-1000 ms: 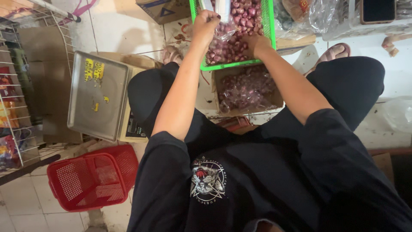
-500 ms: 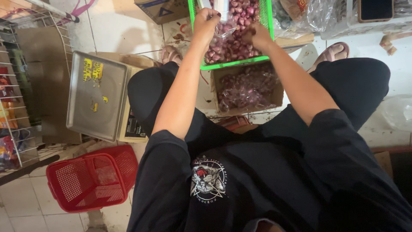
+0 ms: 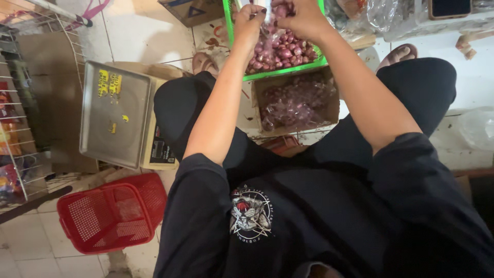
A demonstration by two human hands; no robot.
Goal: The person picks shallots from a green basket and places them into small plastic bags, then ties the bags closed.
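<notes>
My left hand (image 3: 250,19) and my right hand (image 3: 301,16) both grip the top of a clear plastic bag (image 3: 275,40) partly filled with small red shallots. The bag hangs over a green plastic basket (image 3: 288,70) holding more loose shallots. Just below the basket, between my knees, a cardboard box (image 3: 298,100) holds several filled bags of shallots. The top of the bag and my fingertips reach the frame's upper edge.
A digital scale with a steel tray (image 3: 116,116) sits to my left on the tiled floor. A red plastic basket (image 3: 110,211) lies at lower left beside a wire rack (image 3: 20,103). Plastic bags and a phone (image 3: 450,7) lie upper right.
Both hands have lifted the bag slightly higher above the green basket, and the view has shifted a little closer.
</notes>
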